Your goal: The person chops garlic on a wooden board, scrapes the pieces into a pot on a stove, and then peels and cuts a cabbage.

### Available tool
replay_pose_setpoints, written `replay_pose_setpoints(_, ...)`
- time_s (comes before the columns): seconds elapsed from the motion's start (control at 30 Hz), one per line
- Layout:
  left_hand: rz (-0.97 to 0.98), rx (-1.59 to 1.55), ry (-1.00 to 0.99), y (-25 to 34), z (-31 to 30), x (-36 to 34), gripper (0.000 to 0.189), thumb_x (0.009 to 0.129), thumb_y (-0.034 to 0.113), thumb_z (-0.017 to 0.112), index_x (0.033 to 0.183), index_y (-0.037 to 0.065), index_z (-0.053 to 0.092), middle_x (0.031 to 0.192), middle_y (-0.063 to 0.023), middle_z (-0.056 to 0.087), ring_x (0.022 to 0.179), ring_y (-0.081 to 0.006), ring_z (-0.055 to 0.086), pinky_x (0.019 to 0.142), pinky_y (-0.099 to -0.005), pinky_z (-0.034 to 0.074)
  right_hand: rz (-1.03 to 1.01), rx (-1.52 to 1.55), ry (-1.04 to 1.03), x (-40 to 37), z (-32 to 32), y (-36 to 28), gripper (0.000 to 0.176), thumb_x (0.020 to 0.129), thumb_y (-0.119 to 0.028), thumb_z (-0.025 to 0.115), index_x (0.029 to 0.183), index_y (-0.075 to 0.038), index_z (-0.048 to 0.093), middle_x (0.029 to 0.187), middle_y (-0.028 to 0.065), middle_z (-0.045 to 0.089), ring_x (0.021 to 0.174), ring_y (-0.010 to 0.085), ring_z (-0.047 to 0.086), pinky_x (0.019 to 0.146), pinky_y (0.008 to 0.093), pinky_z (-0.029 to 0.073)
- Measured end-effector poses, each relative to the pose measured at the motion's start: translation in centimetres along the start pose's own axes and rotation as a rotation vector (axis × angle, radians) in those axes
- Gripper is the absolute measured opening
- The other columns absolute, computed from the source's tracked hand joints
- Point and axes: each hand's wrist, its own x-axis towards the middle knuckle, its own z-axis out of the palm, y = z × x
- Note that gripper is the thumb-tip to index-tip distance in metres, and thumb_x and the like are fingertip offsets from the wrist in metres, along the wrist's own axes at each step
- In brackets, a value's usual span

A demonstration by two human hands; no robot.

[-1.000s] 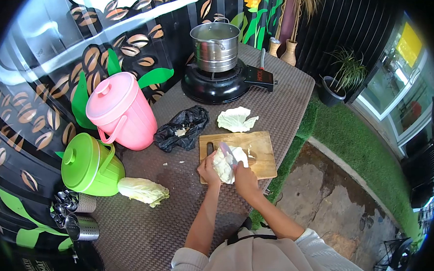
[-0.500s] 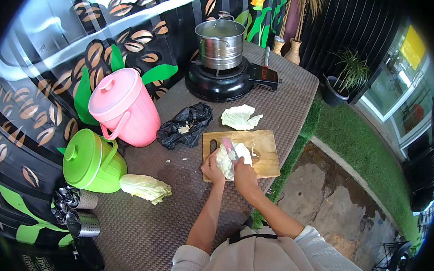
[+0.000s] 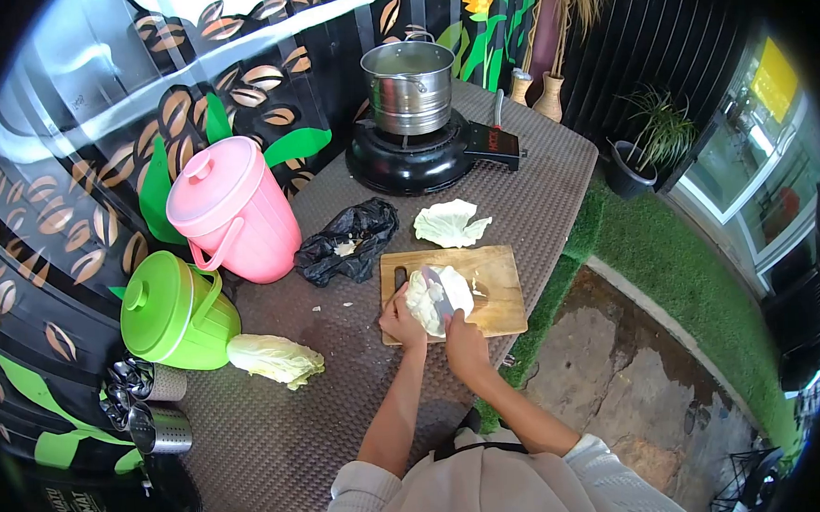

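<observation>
A wooden cutting board [image 3: 500,293] lies at the table's front edge, with pale cut cabbage [image 3: 422,304] on its left half. My left hand [image 3: 401,319] grips the cabbage from its left side, the fingertips partly hidden. In my right hand [image 3: 467,344] is a knife [image 3: 437,287], its pinkish-grey blade slanting up and left across the cabbage. A few small white scraps are on the board to the right. Just beyond the board rests a loose cabbage leaf [image 3: 452,224].
A steel pot [image 3: 409,89] stands on a black portable stove [image 3: 410,159] at the back. Left of the board are a crumpled black plastic bag [image 3: 353,236], a pink lidded bucket [image 3: 241,214], a green lidded bucket [image 3: 177,315], a napa cabbage [image 3: 276,358] and a perforated steel holder [image 3: 162,428].
The knife and my right hand have shifted slightly down, and more of the blade shows over the cabbage. My left hand stays on the cabbage. The whole view has moved a little.
</observation>
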Motion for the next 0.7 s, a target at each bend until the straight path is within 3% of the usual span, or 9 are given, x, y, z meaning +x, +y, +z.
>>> replay_pose_setpoints(0.07, 0.08, 0.126, 0.024, 0.3, 0.2, -0.1, 0.029, 0.086, 0.007, 0.05, 0.098, -0.003, 0.074, 0.095, -0.0156, 0.071, 0.085, -0.0234, 0.065, 0.08, -0.0323, 0.05, -0.007, -0.03, 0.015, 0.2, 0.4, 0.3, 0.034, 0.103, -0.029, 0.038, 0.1, 0.003, 0.046, 0.074, 0.0301, 0.063, 0.072, 0.0489, 0.064, 0.063, 0.0561, 0.051)
replay_pose_setpoints(0.4, 0.029, 0.065, 0.022, -1.0, 0.1, 0.0, 0.028, 0.087, 0.008, 0.051, 0.099, -0.002, 0.074, 0.096, -0.0169, 0.069, 0.087, -0.0251, 0.064, 0.083, -0.0338, 0.049, 0.005, -0.001, -0.023, 1.1, 0.6, 0.0, 0.032, 0.103, -0.027, 0.038, 0.104, 0.004, 0.046, 0.079, 0.0296, 0.064, 0.075, 0.0467, 0.066, 0.065, 0.0536, 0.054)
replay_pose_setpoints(0.57, 0.168, 0.255, 0.065, 0.3, 0.3, -0.8, 0.027, 0.088, 0.009, 0.052, 0.099, 0.002, 0.075, 0.086, -0.0127, 0.066, 0.078, -0.0242, 0.063, 0.074, -0.0337, 0.05, -0.004, -0.135, 0.06, 1.3, 1.3, -1.2, 0.028, 0.1, -0.023, 0.043, 0.101, 0.005, 0.047, 0.075, 0.0227, 0.067, 0.069, 0.0376, 0.07, 0.056, 0.0441, 0.057)
replay_pose_setpoints(0.7, 0.204, 0.324, 0.07, 0.2, 0.0, -0.7, 0.025, 0.088, 0.008, 0.054, 0.099, 0.004, 0.076, 0.082, -0.0109, 0.064, 0.074, -0.0232, 0.062, 0.07, -0.0337, 0.05, -0.029, -0.2, 0.126, 1.4, 1.9, -1.3, 0.029, 0.102, -0.025, 0.043, 0.098, 0.004, 0.047, 0.072, 0.0215, 0.067, 0.07, 0.0373, 0.07, 0.057, 0.043, 0.057)
